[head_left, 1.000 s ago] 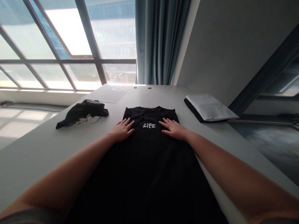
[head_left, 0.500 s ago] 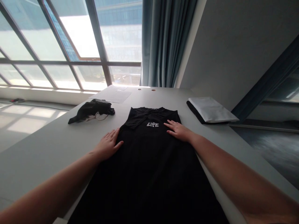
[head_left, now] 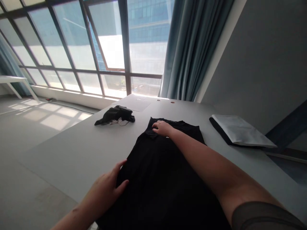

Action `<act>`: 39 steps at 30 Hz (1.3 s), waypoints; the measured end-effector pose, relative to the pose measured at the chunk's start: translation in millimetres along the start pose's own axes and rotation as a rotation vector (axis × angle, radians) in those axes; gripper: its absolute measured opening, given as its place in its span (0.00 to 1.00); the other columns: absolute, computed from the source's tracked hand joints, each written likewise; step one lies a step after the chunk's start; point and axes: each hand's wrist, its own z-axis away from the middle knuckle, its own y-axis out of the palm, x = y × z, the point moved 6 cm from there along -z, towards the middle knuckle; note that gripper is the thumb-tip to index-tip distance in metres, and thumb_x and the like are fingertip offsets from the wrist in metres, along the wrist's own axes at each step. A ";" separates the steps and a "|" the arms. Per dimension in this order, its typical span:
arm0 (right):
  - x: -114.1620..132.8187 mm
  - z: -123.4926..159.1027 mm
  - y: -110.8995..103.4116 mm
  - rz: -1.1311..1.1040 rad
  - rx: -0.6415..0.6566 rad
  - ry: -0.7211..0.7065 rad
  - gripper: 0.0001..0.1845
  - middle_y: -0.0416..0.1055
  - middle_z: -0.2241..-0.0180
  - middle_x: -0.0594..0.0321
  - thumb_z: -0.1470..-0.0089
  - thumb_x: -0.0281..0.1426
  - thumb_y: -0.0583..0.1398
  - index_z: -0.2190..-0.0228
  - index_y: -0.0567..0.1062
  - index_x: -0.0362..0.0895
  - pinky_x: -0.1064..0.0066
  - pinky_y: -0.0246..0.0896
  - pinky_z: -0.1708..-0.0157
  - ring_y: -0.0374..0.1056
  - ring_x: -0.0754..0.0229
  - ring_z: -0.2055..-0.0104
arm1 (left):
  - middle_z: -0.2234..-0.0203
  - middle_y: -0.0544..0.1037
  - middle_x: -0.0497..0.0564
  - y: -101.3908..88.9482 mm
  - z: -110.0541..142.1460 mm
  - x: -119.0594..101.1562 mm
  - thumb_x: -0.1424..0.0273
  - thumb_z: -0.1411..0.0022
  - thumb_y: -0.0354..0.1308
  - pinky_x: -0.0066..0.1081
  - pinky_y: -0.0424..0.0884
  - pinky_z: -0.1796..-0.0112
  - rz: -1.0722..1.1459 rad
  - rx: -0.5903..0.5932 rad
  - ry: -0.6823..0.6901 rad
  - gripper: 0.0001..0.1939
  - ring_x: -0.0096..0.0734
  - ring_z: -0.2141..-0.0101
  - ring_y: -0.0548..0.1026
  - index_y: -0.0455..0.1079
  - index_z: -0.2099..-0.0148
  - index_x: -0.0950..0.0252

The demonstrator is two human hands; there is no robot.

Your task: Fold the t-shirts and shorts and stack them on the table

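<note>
A black T-shirt [head_left: 158, 172] lies flat and lengthwise on the grey table [head_left: 81, 153], its collar end away from me. My left hand [head_left: 105, 188] rests open at the shirt's near left edge, fingers spread, partly on the cloth. My right arm crosses over the shirt. My right hand [head_left: 162, 127] lies at the shirt's far left corner near the collar, fingers curled onto the fabric there. Whether it pinches the cloth I cannot make out.
A crumpled black garment [head_left: 115, 115] lies on the table's far left. A folded white cloth on a black one [head_left: 240, 131] sits at the right by the wall. A sheet of paper [head_left: 135, 103] lies at the far end. Windows and a curtain stand behind.
My left hand slid back toward me along the shirt's left edge. My right hand crossed from the right of the print to the far left corner. The camera turned left.
</note>
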 end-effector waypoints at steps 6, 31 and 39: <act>23.1 -83.5 38.6 -0.009 0.089 0.246 0.27 0.73 0.41 0.48 0.35 0.46 0.59 0.41 0.74 0.47 0.56 0.66 0.43 0.70 0.45 0.40 | 0.56 0.84 0.55 -7.3 32.6 24.2 0.62 0.32 0.53 0.39 0.73 0.53 -0.069 0.129 -0.173 0.22 0.46 0.53 0.82 0.70 0.39 0.60; -115.6 -13.2 -33.2 -0.223 -0.286 0.473 0.23 0.83 0.58 0.60 0.45 0.28 0.56 0.54 0.86 0.46 0.73 0.67 0.53 0.76 0.57 0.57 | 0.64 0.79 0.42 4.0 70.2 -98.1 0.76 0.37 0.59 0.23 0.62 0.73 -0.149 0.080 0.688 0.08 0.24 0.72 0.75 0.68 0.58 0.57; -120.2 42.3 0.2 -0.046 -0.244 0.492 0.22 0.72 0.41 0.48 0.36 0.35 0.54 0.48 0.82 0.45 0.58 0.61 0.40 0.65 0.44 0.38 | 0.65 0.79 0.46 42.0 57.4 -126.9 0.62 0.29 0.61 0.24 0.70 0.69 -0.226 0.141 0.883 0.06 0.30 0.67 0.77 0.72 0.55 0.57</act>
